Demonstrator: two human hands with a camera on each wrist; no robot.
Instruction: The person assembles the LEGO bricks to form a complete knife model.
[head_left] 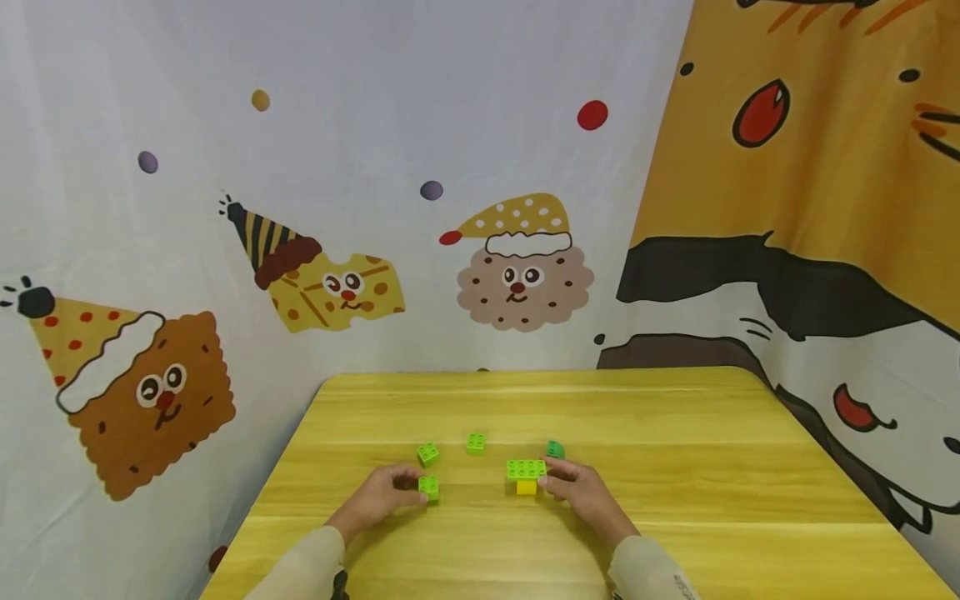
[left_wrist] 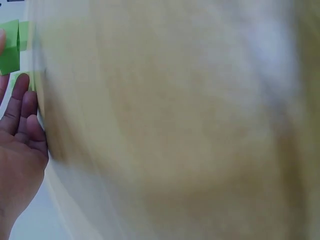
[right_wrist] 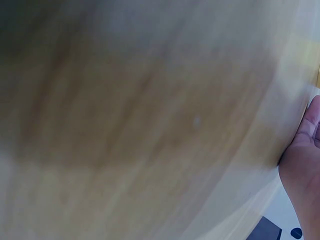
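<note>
In the head view my left hand [head_left: 384, 496] pinches a small light-green building brick [head_left: 428, 488] between thumb and fingers. The left wrist view has this hand [left_wrist: 22, 135] at its left edge, beside the same brick [left_wrist: 10, 47]. My right hand [head_left: 585, 493] holds the right end of a long light-green brick [head_left: 527, 468], thumb in front and fingers behind. Under that long brick sits a yellow brick [head_left: 527, 487]. In the right wrist view only part of the hand [right_wrist: 302, 150] shows, and its fingertips are cut off.
Two more small light-green bricks, one at the left [head_left: 428, 453] and one near the middle [head_left: 476, 443], lie farther back on the wooden table [head_left: 637, 417]. A dark-green rounded brick [head_left: 555, 450] lies just behind my right fingers. A cartoon-printed curtain [head_left: 360, 167] hangs beyond the table.
</note>
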